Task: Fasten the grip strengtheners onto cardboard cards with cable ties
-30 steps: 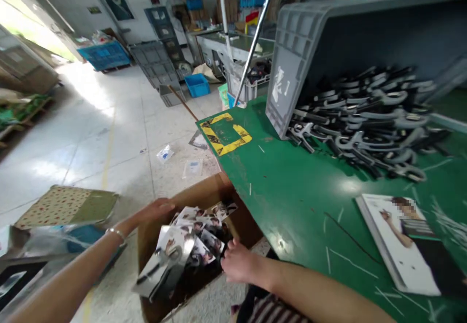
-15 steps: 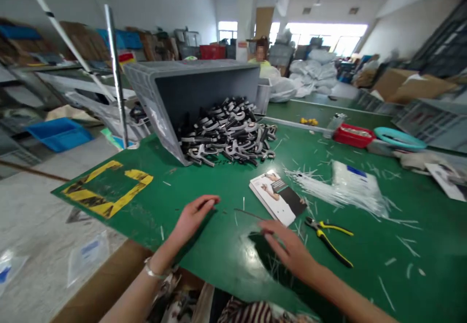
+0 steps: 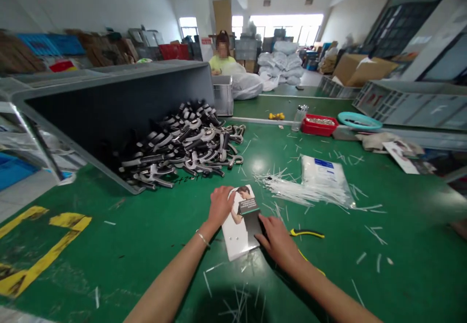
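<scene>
A stack of printed cards (image 3: 233, 238), white and dark grey with a photo of a person, lies between my hands on the green table. My left hand (image 3: 220, 207) grips its upper left edge, thumb over the face. On the right edge, the fingers of my right hand (image 3: 278, 238) press against the dark part. Yellow-and-black pliers (image 3: 308, 233) lie just beyond my right hand, which hides their jaws. Farther back, a pile of grey-and-black hand grips (image 3: 197, 143) spills from a grey crate (image 3: 120, 84) tipped on its side.
White cable ties (image 3: 306, 194) spread beside a clear plastic bag (image 3: 324, 172), with loose bits scattered around. A red tray (image 3: 319, 125), a turquoise basin (image 3: 359, 120) and a glass jar (image 3: 299, 117) stand at the back. Yellow-black tape (image 3: 69, 221) marks the left. Another person (image 3: 221, 58) sits beyond.
Both hands, apart and off the cards before, have come to the card stack and taken hold of its sides. The stack is turned more upright. My view has swung right.
</scene>
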Tool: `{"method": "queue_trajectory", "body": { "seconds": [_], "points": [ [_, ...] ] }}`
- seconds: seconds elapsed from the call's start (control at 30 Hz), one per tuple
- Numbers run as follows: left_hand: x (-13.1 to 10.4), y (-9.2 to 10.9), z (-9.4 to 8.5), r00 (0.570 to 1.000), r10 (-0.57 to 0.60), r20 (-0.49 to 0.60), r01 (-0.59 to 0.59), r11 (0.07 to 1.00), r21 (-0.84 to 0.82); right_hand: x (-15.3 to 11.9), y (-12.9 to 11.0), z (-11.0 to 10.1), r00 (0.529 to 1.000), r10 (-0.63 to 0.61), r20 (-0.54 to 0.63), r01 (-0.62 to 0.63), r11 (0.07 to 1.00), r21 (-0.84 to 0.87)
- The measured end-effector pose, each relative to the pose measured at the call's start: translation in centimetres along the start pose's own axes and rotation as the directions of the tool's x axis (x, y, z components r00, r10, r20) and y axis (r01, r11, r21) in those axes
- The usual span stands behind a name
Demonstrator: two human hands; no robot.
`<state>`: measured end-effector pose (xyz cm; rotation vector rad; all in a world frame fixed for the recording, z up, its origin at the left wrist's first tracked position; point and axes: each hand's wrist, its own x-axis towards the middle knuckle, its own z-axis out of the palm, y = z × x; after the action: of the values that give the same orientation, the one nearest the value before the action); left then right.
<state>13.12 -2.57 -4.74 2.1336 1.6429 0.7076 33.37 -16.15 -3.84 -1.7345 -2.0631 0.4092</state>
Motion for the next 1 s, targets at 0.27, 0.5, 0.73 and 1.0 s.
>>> {"method": "queue_trajectory", "body": {
  "seconds": [0.27,0.5,0.73,1.0],
  "points": [
    [-3.2,4.0,2.4,0.987,0.158,0.037,-0.158,0.987,0.02,3.6,10.0,-4.6,0.982,0.081,-0.168,-0.103,0.987,-0.125],
    [-2.9,4.6,2.7,0.983,0.168,0.077,-0.168,0.986,-0.006,5.9,10.9,-6.5,0.98,0.187,-0.071,-0.2,0.93,-0.309],
    [-4.8,3.8,1.0,0.995,0.094,-0.045,-0.097,0.994,-0.055,6.8,10.9,-9.5,0.975,0.203,-0.093,-0.22,0.943,-0.251],
    [-12.3,1.9,1.5,0.998,-0.058,-0.032,0.055,0.996,-0.07,6.7,10.5,-11.0,0.974,0.225,0.022,-0.226,0.96,0.164]
  ]
}}
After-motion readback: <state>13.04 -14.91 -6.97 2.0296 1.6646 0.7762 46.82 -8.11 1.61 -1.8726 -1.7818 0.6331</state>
